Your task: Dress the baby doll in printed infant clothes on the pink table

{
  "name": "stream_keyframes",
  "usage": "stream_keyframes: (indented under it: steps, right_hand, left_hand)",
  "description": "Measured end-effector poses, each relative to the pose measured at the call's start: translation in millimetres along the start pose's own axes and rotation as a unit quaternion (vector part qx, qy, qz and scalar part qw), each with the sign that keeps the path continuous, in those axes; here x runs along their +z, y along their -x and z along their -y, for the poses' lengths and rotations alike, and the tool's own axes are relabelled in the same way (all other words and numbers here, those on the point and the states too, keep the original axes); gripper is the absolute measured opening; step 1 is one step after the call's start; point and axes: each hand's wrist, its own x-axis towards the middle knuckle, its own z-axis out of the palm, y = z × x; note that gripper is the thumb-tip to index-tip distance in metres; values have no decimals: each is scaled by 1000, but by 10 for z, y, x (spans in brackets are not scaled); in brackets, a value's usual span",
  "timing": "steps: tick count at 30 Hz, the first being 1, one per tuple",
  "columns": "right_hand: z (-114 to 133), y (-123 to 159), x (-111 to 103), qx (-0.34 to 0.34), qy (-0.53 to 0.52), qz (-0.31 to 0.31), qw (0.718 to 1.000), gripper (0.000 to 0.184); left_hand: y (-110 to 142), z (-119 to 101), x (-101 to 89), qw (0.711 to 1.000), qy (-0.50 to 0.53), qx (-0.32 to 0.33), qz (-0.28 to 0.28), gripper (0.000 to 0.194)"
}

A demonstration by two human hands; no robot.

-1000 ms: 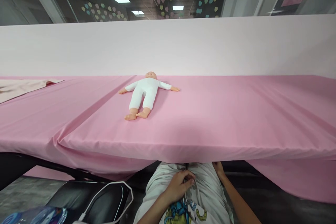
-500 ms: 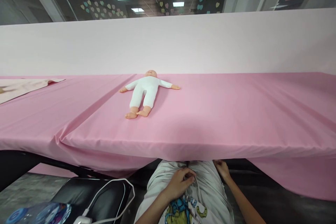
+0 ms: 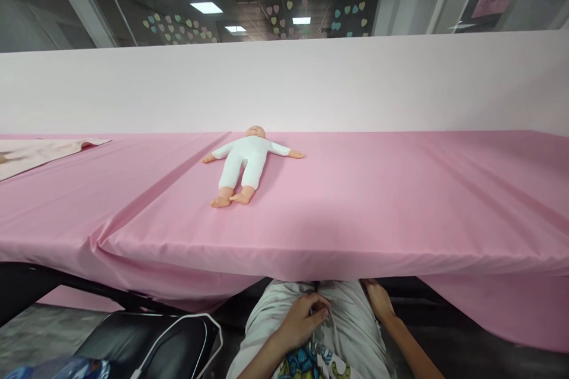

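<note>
My left hand (image 3: 306,317) rests on my lap over light trousers (image 3: 262,325). Its fingers are curled, with thumb and forefinger around a thin drawstring (image 3: 334,327) at the waist. My right hand (image 3: 377,299) lies beside my right thigh, just under the table edge; its fingertips are hidden. On the pink tablecloth (image 3: 377,201) a baby doll (image 3: 246,157) in a white suit lies on its back. Its arms are spread, its head is toward the wall and its bare feet point toward me. Neither hand touches it.
A cream cloth (image 3: 40,151) lies at the table's far left. A low white wall (image 3: 284,83) runs behind the table, with glass above. At lower left are a black seat (image 3: 155,337), a white cable (image 3: 178,323) and part of a plastic bottle (image 3: 66,367).
The view has tipped up a little, so the table and doll appear lower and the bottle is mostly out of frame. Both hands stay in nearly the same places.
</note>
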Motion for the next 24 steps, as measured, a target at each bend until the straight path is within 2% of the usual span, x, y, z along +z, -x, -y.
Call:
stream_keyframes:
  steps: [4, 10, 18, 24]
  right_hand:
    - [-99, -39, 90, -30, -3, -13, 999, 30]
    - [-280, -137, 288, -60, -60, -85, 993, 22]
    - [-305, -167, 314, -69, -94, -86, 989, 11]
    - [-280, -180, 253, -70, -103, -44, 991, 8]
  left_hand:
    - [6, 13, 2, 1000, 4, 5, -3, 33]
    - [-2, 20, 13, 1000, 3, 10, -4, 34]
    - [-5, -14, -4, 1000, 0, 4, -2, 29]
    - [5, -24, -3, 1000, 5, 6, -3, 30]
